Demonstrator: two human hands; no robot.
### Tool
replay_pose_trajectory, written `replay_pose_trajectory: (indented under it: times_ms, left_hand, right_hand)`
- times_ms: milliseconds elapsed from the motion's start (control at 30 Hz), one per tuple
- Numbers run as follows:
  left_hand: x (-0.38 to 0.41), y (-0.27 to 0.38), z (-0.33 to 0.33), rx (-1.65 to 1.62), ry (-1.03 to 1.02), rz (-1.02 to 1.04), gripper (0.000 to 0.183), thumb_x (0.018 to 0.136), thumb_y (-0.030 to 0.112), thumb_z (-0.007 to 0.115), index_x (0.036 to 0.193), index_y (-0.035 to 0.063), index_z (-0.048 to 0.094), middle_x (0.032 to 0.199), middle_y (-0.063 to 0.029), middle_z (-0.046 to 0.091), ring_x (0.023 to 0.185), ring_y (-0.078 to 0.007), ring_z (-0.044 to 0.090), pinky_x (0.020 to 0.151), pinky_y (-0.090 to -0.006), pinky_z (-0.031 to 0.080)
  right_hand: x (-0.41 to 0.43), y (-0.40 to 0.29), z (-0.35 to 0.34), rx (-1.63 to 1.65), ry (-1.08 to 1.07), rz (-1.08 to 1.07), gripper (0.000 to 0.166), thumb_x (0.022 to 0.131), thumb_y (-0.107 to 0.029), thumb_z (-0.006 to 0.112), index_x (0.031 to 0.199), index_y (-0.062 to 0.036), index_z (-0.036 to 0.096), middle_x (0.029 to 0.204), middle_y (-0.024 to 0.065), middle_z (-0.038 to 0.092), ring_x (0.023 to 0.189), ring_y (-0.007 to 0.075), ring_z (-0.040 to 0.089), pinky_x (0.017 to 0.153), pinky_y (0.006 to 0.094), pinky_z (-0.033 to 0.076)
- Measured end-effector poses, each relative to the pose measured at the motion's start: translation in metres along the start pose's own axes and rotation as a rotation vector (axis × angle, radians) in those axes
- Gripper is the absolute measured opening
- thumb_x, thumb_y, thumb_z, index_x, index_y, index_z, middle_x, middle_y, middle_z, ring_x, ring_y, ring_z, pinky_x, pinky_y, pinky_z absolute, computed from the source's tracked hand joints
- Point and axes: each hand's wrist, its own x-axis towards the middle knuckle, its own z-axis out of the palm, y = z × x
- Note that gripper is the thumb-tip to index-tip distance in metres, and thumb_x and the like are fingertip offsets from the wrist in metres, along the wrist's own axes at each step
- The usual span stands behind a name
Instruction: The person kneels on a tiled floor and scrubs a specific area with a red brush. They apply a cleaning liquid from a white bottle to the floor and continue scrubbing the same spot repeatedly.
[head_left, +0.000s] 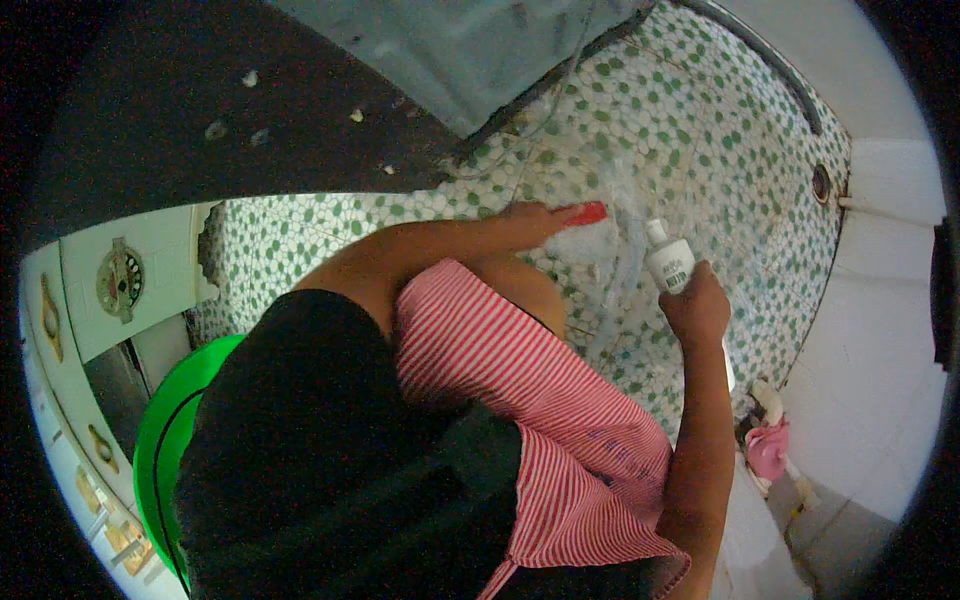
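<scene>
My right hand (699, 304) grips a white plastic bottle (673, 261) with a white cap; it bears dark writing. The bottle leans with its cap away from me, above the green-and-white pebble-patterned floor (739, 157). In my left hand (529, 221) is a small red object (585, 214), possibly a scrubbing brush, held low near the floor; my fingers cover part of it. Whitish wet streaks (619, 277) run over the floor between the two hands. A red-and-white striped apron (517, 337) covers my lap and knee.
A dark surface (300, 90) with pale specks juts in at upper left, beside a greyish panel (480, 52). At left are a bright green tub (161, 442) and a pale cabinet (127, 292). A round drain fitting (821, 184) and a pink cloth-like item (767, 450) lie along the right wall.
</scene>
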Motion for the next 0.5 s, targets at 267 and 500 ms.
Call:
replay_pose_trajectory:
  times_ms: [267, 500]
  left_hand:
    - [0.037, -0.006, -0.012, -0.243, -0.087, -0.344, 0.069, 0.082, 0.005, 0.044, 0.140, 0.0188, 0.009, 0.088, -0.0228, 0.058, 0.073, -0.0331, 0.060, 0.058, -0.0441, 0.047]
    - [0.071, 0.003, 0.004, -0.210, -0.095, -0.181, 0.051, 0.091, 0.021, 0.032, 0.138, 0.0120, 0.016, 0.094, -0.0240, 0.057, 0.085, -0.0349, 0.058, 0.070, -0.0420, 0.047]
  right_hand:
    - [-0.026, 0.052, 0.020, -0.019, -0.027, 0.148, 0.044, 0.060, -0.025, 0.068, 0.091, -0.0040, 0.045, 0.079, 0.0192, 0.060, 0.074, 0.0383, 0.059, 0.064, 0.0451, 0.046]
    - [-0.021, 0.053, -0.010, -0.010, -0.040, 0.321, 0.042, 0.059, -0.025, 0.068, 0.088, -0.0049, 0.046, 0.081, 0.0193, 0.060, 0.078, 0.0368, 0.059, 0.067, 0.0426, 0.046]
